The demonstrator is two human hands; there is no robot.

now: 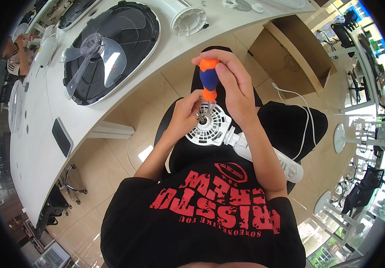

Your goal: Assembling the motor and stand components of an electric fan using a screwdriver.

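A white fan motor housing (pixel 208 134) with a round slotted face rests on my lap, its slotted face turned up. My right hand (pixel 236 85) is wrapped round the orange and blue handle of a screwdriver (pixel 208 79), which stands nearly upright. Its metal shank points down to the housing's upper edge; the tip's exact seat is hard to see. My left hand (pixel 186 114) grips the housing's upper left rim, fingers curled close to the shank and partly hidden. From the housing a white fan neck and base part (pixel 284 163) runs under my right forearm.
On the white table (pixel 85 129) lie a black round cover (pixel 134 44), a clear fan blade (pixel 112 62) and a phone (pixel 62 136). A white tubular part (pixel 189 21) lies near its edge. An open cardboard box (pixel 286 58) stands beyond my right knee; a white cord (pixel 309 118) loops over my leg.
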